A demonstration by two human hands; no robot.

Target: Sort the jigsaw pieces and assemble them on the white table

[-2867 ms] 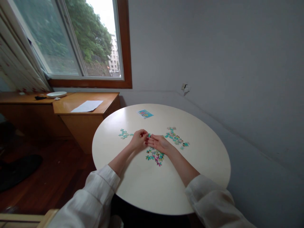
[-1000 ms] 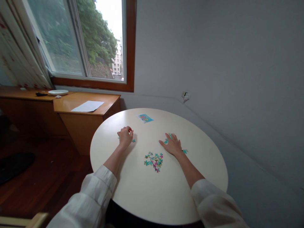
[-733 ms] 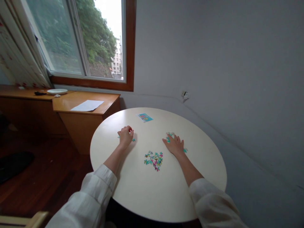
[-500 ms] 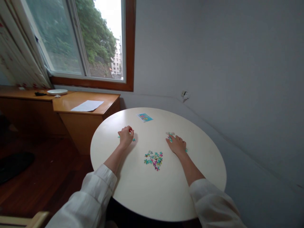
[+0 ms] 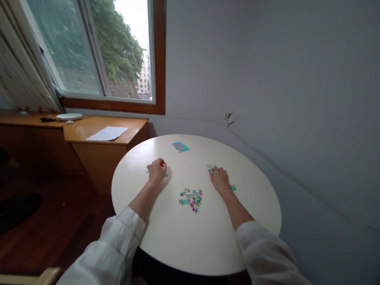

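Observation:
My left hand (image 5: 157,171) is closed in a pinch above the left side of the round white table (image 5: 178,245). A small red bit, seemingly a puzzle piece (image 5: 162,163), shows between thumb and fingers. Teal pieces (image 5: 166,175) lie partly hidden beneath that hand. On the right, my right hand (image 5: 220,180) has its thumb and fingertips drawn together at a small cluster of puzzle pieces (image 5: 211,169); the fingers partly cover what they grip. Between the hands and nearer me lies a loose pile of teal, pink and yellow puzzle pieces (image 5: 194,200).
A blue picture card (image 5: 180,147) lies at the table's far side. More teal pieces (image 5: 233,187) sit beside my right wrist. Left of the table, a wooden desk (image 5: 101,149) bears a paper sheet (image 5: 108,133) and a white plate (image 5: 69,116). A wall stands behind.
My right hand's thumb and fingers have drawn closer together, and the hand has shifted slightly, uncovering more pieces beside the wrist. My left hand keeps its pinch. The view has turned slightly.

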